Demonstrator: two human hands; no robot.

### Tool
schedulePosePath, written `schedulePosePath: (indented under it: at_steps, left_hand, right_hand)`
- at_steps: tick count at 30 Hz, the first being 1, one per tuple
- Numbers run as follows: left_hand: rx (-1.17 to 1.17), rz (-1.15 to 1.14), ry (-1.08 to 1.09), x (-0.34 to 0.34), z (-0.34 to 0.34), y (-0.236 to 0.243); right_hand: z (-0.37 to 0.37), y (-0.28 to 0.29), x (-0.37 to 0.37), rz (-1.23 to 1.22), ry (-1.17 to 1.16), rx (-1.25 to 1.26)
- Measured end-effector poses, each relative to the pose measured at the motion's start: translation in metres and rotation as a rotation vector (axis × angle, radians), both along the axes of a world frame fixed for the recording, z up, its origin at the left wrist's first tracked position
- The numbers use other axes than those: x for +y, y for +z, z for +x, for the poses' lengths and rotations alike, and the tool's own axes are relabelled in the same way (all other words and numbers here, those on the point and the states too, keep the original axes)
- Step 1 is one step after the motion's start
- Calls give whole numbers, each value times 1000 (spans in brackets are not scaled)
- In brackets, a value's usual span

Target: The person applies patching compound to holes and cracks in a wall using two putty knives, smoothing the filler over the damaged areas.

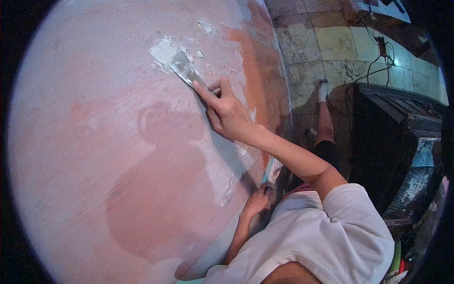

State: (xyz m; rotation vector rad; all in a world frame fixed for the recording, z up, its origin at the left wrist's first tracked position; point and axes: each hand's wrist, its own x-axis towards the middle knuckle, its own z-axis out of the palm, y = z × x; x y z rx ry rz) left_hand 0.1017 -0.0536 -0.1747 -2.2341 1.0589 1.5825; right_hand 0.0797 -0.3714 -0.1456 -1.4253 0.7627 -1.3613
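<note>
My right hand (230, 116) grips a putty knife (189, 71), its forefinger stretched along the tool. The knife's metal blade lies against the pinkish wall (94, 142), at the edge of a patch of wet white putty (164, 51). Smaller white dabs (205, 27) dot the wall above and beside it. Lower down, close to my body, my left hand (257, 201) is closed around the dark end of a flat tool (274, 171) smeared with pale putty. That tool's full shape is partly hidden.
An orange-brown strip (255, 71) runs along the wall's right edge. To the right is a tiled floor (331, 42), with a leg (325, 118) ending in a white shoe or sock. A large black box-like object (397, 113) stands beside it; cables (380, 61) lie behind.
</note>
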Motion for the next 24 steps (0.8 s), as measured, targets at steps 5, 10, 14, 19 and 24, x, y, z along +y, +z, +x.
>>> schedulePosePath:
  at_steps: [5, 10, 14, 19, 24]
  left_hand:
    - [69, 205, 105, -43, -13, 23]
    - [29, 108, 75, -28, -12, 20]
    - [57, 169, 88, -39, -15, 25]
    - [65, 136, 41, -35, -13, 22]
    - [74, 190, 125, -45, -16, 27]
  right_hand:
    - [-31, -28, 23, 17, 47, 59]
    - [-54, 1, -21, -54, -70, 63]
    - [-24, 7, -46, -142, -121, -6]
    - [7, -4, -34, -69, -42, -22]
    - [0, -41, -22, -4, -42, 22]
